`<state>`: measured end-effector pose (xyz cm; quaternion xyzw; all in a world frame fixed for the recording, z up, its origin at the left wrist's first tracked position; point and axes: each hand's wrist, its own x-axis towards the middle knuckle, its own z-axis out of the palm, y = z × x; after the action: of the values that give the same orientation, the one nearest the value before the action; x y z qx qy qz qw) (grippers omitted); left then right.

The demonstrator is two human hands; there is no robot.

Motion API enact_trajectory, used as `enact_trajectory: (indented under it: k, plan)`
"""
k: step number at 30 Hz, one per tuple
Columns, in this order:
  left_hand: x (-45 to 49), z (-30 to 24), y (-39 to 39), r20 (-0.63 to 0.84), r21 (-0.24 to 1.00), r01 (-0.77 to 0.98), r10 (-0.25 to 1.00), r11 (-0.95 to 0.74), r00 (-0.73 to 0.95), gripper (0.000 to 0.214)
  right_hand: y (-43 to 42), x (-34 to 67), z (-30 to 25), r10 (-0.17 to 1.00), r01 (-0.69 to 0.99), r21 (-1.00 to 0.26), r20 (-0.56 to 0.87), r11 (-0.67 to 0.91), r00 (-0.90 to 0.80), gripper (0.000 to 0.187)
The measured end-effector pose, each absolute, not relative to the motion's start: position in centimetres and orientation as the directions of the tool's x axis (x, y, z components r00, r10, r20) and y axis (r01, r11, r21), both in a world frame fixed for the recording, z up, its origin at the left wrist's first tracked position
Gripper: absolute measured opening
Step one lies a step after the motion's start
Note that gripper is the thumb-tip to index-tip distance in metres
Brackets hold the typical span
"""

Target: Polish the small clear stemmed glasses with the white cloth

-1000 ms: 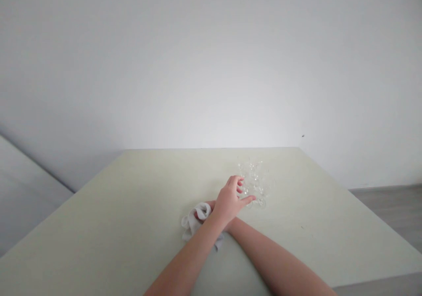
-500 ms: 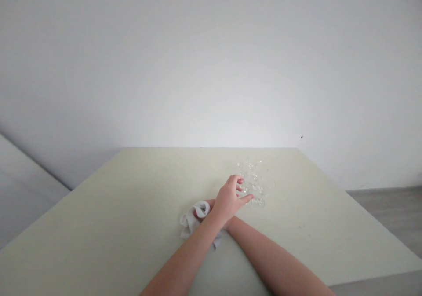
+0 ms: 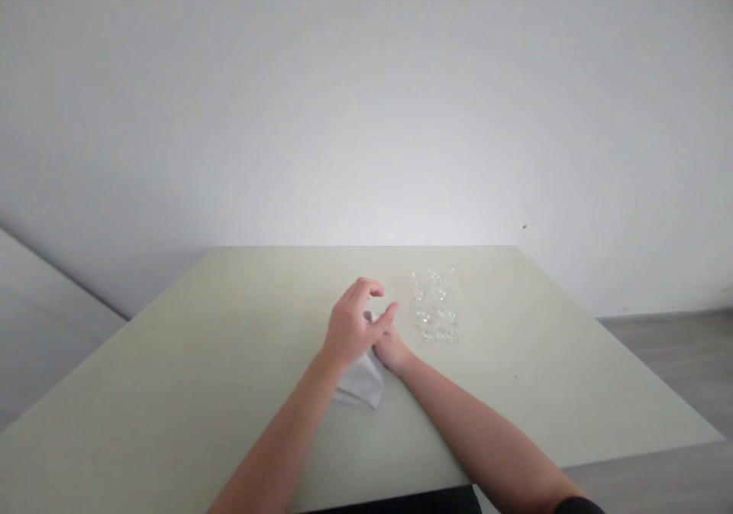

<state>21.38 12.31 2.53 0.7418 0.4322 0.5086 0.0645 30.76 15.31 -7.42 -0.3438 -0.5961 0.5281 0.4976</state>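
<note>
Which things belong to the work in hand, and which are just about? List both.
Likely in use:
pale cloth, partly hidden by the left hand, beside the right hand
clear objects to the right, too faint to identify
table

Apparently just there:
dark mark on the wall
floor

Head camera live, peering from above the surface (image 3: pixel 229 361) | facing forward, tipped down | both hands (image 3: pixel 348 329) close in, just below centre | wall (image 3: pixel 366 101) dead ahead, filling the top half!

Tabletop (image 3: pixel 200 361): smooth, matt. Cloth (image 3: pixel 365 384): matt fabric. Clear pieces (image 3: pixel 436 317), toward far right corner: glossy; glass or plastic undetermined.
</note>
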Motion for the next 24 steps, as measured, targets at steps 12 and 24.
enact_trajectory:
  k: [12,24]
  plan:
    - [17.4,-6.1,17.1,0.454,0.633,0.555,0.839,-0.540,0.299,0.012,16.7,31.6,-7.4,0.981,-0.256,-0.957,0.166,0.135,-0.104,0.048]
    - [17.0,-6.8,18.0,0.376,0.665,0.587,0.886,-0.461,0.271,0.004,16.7,31.5,-7.8,0.932,-0.174,-0.950,0.294,0.260,-0.213,0.049]
